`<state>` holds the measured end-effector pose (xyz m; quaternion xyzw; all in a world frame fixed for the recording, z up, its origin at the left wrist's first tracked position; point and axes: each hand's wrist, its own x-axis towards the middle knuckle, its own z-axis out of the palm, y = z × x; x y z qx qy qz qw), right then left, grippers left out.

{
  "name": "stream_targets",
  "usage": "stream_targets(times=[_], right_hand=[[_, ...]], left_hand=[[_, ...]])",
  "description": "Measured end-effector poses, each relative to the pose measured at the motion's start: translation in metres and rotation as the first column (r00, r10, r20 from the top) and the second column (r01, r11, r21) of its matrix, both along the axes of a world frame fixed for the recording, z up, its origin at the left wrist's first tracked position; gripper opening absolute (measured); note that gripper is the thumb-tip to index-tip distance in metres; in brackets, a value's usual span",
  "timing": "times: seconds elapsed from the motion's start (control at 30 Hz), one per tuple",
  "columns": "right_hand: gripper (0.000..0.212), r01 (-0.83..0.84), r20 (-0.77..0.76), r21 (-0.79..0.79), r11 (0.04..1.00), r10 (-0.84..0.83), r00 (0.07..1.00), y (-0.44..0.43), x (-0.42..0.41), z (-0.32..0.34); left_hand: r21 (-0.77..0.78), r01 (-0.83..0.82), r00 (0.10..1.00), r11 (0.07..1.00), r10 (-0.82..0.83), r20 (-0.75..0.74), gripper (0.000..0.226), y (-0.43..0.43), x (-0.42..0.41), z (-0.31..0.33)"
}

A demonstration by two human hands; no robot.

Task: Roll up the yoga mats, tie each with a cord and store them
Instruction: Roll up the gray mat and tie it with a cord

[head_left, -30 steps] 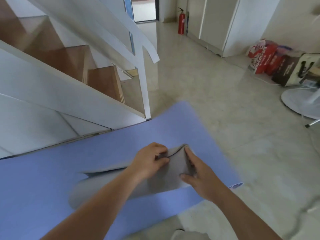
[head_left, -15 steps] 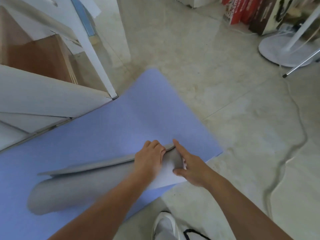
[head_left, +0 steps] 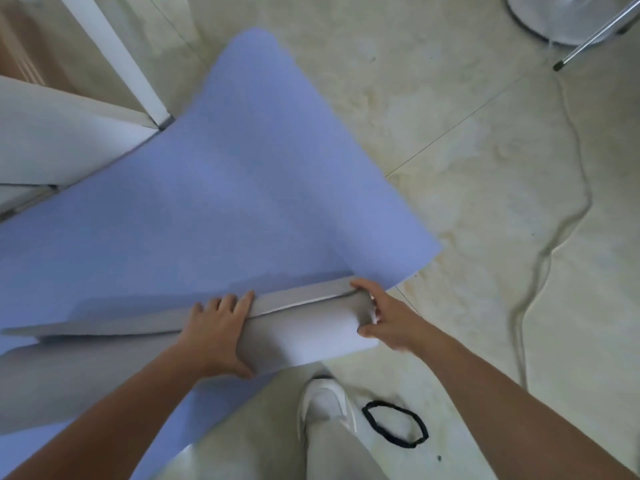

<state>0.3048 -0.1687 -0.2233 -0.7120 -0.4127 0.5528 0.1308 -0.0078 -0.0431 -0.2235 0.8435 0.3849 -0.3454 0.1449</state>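
Note:
A blue yoga mat (head_left: 242,188) with a grey underside lies spread on the tiled floor. Its near end is curled over into a loose grey roll (head_left: 304,327). My left hand (head_left: 216,336) presses on top of the roll near its middle, fingers over the folded edge. At the roll's right end, my right hand (head_left: 384,317) grips it with thumb below and fingers on top. A black cord loop (head_left: 394,424) lies on the floor by my right foot, apart from both hands.
A white staircase post and stringer (head_left: 114,60) stand at the upper left, touching the mat's edge. A fan base (head_left: 561,15) and a metal leg (head_left: 595,36) are at the top right, with a cable (head_left: 554,244) trailing across the floor. My white shoe (head_left: 325,407) is below the roll.
The view has tilted down and closer. My hands have spread apart along the roll, the right one moving to its end. The shoe and the black cord have come into view.

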Motion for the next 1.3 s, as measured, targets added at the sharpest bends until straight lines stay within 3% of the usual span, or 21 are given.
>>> stream_targets(times=[0.1,0.17,0.23,0.33,0.47,0.6,0.67,0.7,0.8,0.93,1.03,1.13,1.3], right_hand=[[0.088,0.072,-0.021,0.036,0.997,-0.071,0.997,-0.01,-0.003,0.004],[0.092,0.255,-0.032,0.067,0.965,-0.253,0.967,-0.027,-0.005,0.006],[0.078,0.341,0.059,0.074,0.937,-0.345,0.937,-0.052,-0.006,-0.001],[0.044,0.109,0.329,-0.114,0.988,-0.066,0.942,-0.09,-0.008,-0.022],[0.042,-0.23,0.48,-0.379,0.896,0.403,0.779,-0.126,-0.026,-0.06],[0.032,-0.3,0.592,-0.396,0.868,0.491,0.639,-0.135,-0.042,-0.082],[0.025,-0.29,0.556,-0.392,0.873,0.476,0.681,-0.135,-0.04,-0.083],[0.02,-0.216,0.537,-0.364,0.906,0.394,0.746,-0.132,-0.036,-0.081],[0.004,0.103,0.38,-0.195,0.975,-0.021,0.925,-0.113,-0.018,-0.057],[0.01,0.332,-0.013,-0.002,0.943,-0.332,0.943,-0.065,-0.001,0.015],[0.009,0.33,-0.158,0.177,0.927,-0.305,0.939,-0.02,-0.001,0.08],[0.006,0.256,-0.206,0.359,0.898,-0.192,0.96,0.031,-0.025,0.145],[0.008,0.186,-0.285,0.522,0.833,-0.036,0.958,0.096,-0.109,0.25]], left_hand=[[0.034,-0.001,0.993,0.999,-0.003,0.116,0.137,-0.003,-0.003,0.0],[0.06,0.019,0.986,0.998,-0.028,0.163,0.132,0.001,-0.007,0.005],[0.108,0.06,0.976,0.992,-0.081,0.2,0.129,0.005,-0.012,0.009],[0.198,0.095,0.967,0.976,-0.138,0.213,0.125,0.011,-0.011,0.013],[0.24,0.1,0.964,0.966,-0.154,0.217,0.123,0.013,-0.009,0.014],[0.226,0.071,0.97,0.971,-0.12,0.211,0.121,0.006,-0.014,-0.001],[0.228,0.074,0.966,0.971,-0.126,0.226,0.121,0.006,-0.014,-0.005],[0.225,0.074,0.963,0.971,-0.129,0.238,0.121,0.007,-0.014,-0.005],[0.217,0.053,0.961,0.975,-0.109,0.252,0.122,0.011,-0.021,0.006],[0.203,-0.135,0.946,0.97,0.065,0.317,0.129,0.019,-0.039,0.044],[0.156,-0.386,0.847,0.909,0.282,0.45,0.13,0.025,-0.059,0.09],[0.085,-0.6,0.672,0.796,0.443,0.594,0.129,0.026,-0.085,0.139],[0.005,-0.802,0.397,0.598,0.525,0.753,0.13,0.007,-0.127,0.207]])
